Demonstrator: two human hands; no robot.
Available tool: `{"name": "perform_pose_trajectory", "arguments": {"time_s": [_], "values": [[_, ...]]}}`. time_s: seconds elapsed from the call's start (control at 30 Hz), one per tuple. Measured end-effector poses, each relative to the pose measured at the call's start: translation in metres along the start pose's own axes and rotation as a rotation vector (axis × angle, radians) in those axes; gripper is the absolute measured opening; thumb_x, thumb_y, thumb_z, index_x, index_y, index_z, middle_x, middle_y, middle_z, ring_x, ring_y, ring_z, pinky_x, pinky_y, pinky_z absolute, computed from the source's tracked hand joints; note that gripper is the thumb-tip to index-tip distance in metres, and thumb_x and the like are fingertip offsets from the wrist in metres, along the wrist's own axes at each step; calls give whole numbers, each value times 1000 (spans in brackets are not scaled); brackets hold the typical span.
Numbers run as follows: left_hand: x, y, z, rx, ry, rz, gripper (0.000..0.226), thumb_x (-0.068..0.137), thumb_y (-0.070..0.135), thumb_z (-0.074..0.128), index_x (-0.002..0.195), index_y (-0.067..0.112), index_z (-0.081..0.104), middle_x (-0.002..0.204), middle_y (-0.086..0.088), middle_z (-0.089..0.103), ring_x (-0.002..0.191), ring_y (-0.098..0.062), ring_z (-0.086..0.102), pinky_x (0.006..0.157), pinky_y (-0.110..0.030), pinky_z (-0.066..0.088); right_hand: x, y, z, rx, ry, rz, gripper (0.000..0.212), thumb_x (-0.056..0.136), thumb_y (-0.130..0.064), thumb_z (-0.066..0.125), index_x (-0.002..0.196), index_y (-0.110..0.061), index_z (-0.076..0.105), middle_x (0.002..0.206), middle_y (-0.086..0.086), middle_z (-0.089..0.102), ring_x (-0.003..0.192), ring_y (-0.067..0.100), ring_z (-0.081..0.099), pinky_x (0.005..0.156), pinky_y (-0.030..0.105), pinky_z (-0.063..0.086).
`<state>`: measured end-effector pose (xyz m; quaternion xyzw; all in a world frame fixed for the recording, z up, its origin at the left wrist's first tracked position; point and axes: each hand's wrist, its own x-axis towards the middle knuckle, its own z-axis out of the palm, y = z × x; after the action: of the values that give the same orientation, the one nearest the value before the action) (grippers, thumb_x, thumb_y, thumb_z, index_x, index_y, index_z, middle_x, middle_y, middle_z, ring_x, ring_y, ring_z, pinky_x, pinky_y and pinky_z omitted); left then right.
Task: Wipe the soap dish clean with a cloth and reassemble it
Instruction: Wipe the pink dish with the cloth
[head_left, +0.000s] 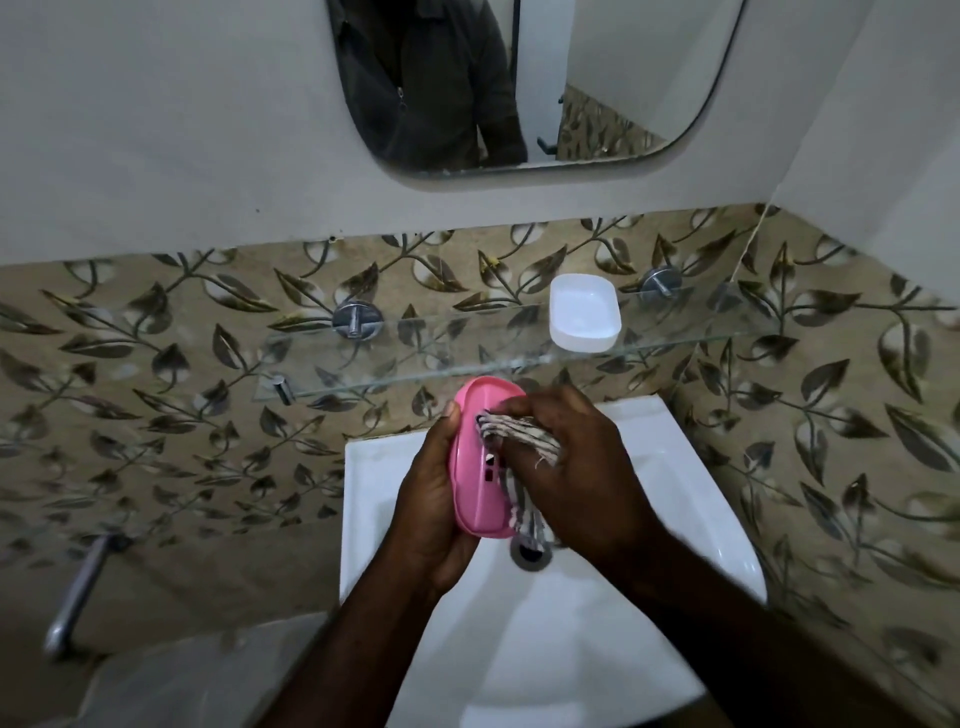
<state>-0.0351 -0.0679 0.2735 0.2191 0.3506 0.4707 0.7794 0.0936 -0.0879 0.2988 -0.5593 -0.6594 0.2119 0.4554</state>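
My left hand (431, 499) grips a pink slotted soap dish part (480, 452) from its left side and holds it tilted on edge above the white sink (374, 519). My right hand (576, 467) holds a striped grey-and-white cloth (519, 441) bunched in its fingers and presses it against the pink part's inner face. An end of the cloth hangs down toward the drain (530, 555). The white soap dish part (585, 312) sits by itself on the glass shelf (363, 364), above and to the right of my hands.
The glass shelf is fixed to a leaf-patterned tiled wall by chrome mounts (356, 321). A mirror (519, 83) hangs above and reflects a person in a dark jacket. A chrome pipe (78, 597) juts out at lower left.
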Motion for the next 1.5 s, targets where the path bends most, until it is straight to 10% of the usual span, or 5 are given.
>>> {"name": "perform_pose_trajectory", "arguments": {"time_s": [0.27,0.8,1.0,1.2,1.5], "values": [[7,14,-4,-2,74,0,71,82,54,55,128,-1,57,128,-33,57,106,-37,62,86,-41,55,-23,-7,10,-13,-346,-200,33,81,-6,64,111,-18,70,110,-9,48,93,-3,53,77,0,35],[8,12,0,-13,-62,70,42,93,38,44,109,4,64,91,-14,75,80,-22,73,72,-31,61,14,-10,7,-43,-12,-177,36,74,-7,78,107,-14,66,108,1,59,95,12,61,84,26,50],[4,14,-9,-46,-5,-36,53,85,46,55,107,-2,68,97,-25,66,79,-30,70,70,-35,60,-13,-3,7,-117,-384,-453,39,68,5,68,105,-10,69,113,6,59,106,12,55,92,11,40],[6,12,-5,-76,-11,74,40,89,36,50,108,4,65,96,-16,72,85,-22,72,77,-32,58,19,-9,6,-94,-135,-355,44,67,5,79,107,-12,73,109,8,62,100,15,62,87,21,48],[2,22,-11,-86,55,-3,71,85,57,50,125,-1,59,106,-25,66,93,-31,66,77,-35,58,-13,2,12,-222,-286,-567,36,69,4,70,101,-12,74,112,5,68,105,18,57,95,12,35]]}}
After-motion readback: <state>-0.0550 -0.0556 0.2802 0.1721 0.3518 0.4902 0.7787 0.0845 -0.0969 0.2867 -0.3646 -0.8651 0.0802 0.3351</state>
